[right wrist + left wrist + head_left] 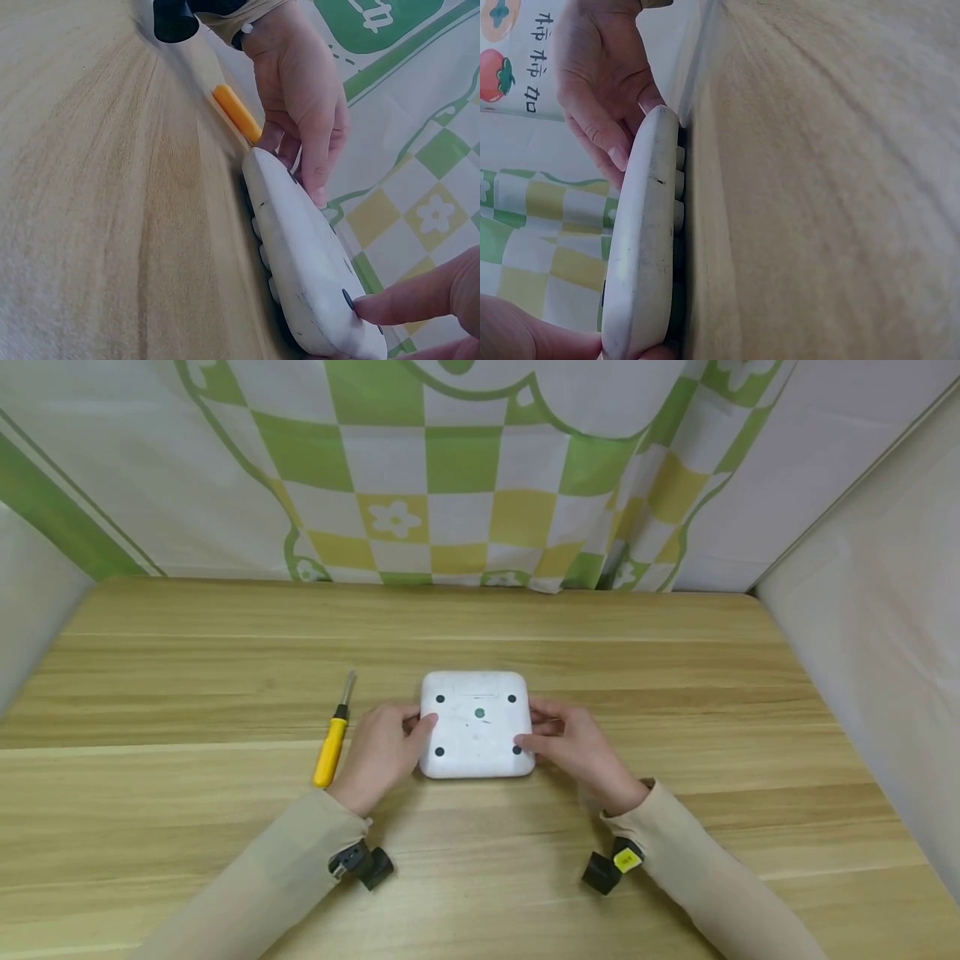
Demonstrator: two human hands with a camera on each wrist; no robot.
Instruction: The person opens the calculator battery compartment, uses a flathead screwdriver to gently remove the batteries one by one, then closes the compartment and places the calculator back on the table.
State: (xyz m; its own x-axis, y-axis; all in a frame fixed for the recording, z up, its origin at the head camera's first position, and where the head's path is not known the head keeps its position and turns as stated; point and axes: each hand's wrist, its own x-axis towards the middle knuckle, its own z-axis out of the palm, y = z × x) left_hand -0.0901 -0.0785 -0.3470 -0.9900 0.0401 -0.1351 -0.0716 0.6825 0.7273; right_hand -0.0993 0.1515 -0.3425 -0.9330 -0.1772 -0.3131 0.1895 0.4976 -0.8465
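A white, rounded-square calculator (478, 731) is held back side up close over the wooden table, with dark round feet and a green dot on its back. Pale and dark keys (679, 182) show along its underside in the left wrist view. My left hand (384, 742) grips its left edge, thumb on the back and fingers at the side. On the opposite edge my right hand (581, 747) pinches it, the thumb by a lower foot. Left of my left hand lies a screwdriver (330, 745) with a yellow handle, its tip pointing away from me.
The wooden table (660, 693) extends around the hands. Behind its far edge hangs a green, yellow and white checked curtain (461, 460). Pale cloth walls (870, 552) flank the table. A dark camera is strapped to each wrist.
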